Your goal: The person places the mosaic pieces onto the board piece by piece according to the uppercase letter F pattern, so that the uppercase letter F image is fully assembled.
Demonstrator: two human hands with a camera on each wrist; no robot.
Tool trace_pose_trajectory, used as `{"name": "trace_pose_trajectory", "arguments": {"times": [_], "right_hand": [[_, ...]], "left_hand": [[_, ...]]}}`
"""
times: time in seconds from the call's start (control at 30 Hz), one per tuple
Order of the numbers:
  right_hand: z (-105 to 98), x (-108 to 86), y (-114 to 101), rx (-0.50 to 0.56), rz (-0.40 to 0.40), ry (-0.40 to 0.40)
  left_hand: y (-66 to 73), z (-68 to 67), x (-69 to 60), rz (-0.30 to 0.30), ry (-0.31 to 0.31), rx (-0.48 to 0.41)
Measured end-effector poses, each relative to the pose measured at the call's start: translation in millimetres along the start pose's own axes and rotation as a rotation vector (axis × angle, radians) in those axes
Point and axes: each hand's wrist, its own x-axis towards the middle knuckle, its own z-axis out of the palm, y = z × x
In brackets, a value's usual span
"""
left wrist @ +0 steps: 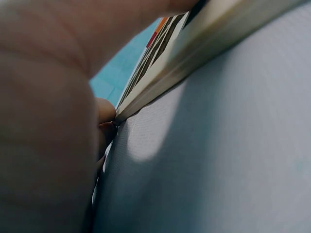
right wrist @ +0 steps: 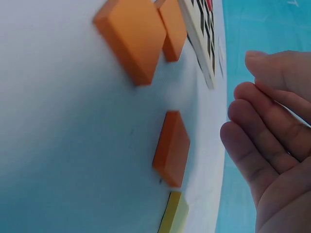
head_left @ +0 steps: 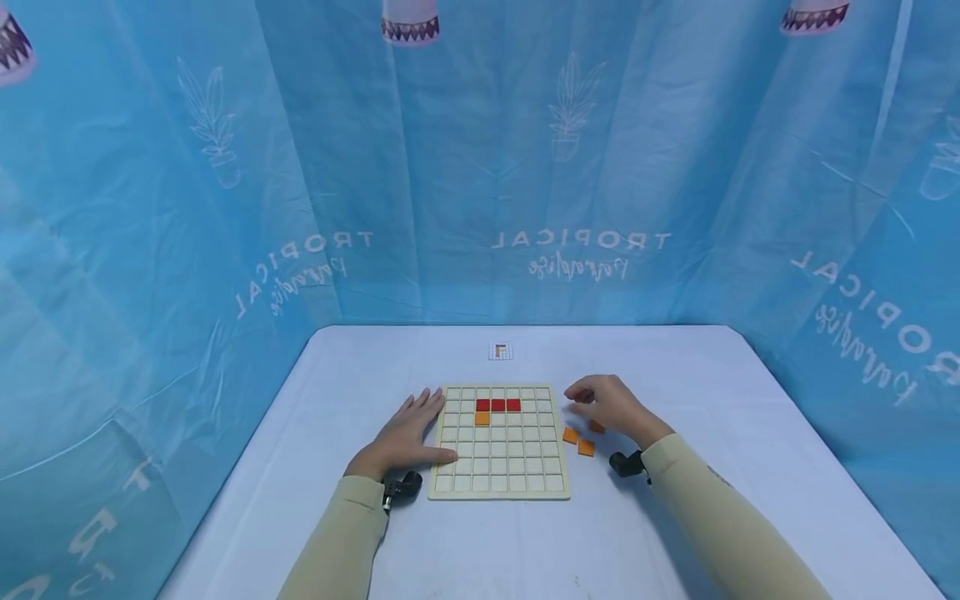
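My left hand rests at the left edge of a pale gridded board, its fingers spread along the side and its thumb lying over the board. Three red tiles form a row in the upper grid, with an orange tile under the leftmost. My right hand hovers right of the board, fingers loosely bent, and no tile shows in it. Near it lie loose orange tiles. In the right wrist view, one orange tile lies apart from two others, near a yellow piece.
A small card printed with a coloured grid lies behind the board on the white tabletop. Blue printed curtains hang round the back and sides. A small black device is strapped to each wrist.
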Motion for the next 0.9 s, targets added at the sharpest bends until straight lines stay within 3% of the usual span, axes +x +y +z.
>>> {"name": "trace_pose_trajectory", "arguments": {"times": [0.37,0.9], "right_hand": [[0,-10.1,1,0.072,0.069,-0.065],[13,-18.3,8,0.023,-0.042,-0.094]], "left_hand": [[-2.2,1.0,1.4,0.005,0.011,0.001],[-0.9,1.4,0.7,-0.003,0.007,0.006]]}}
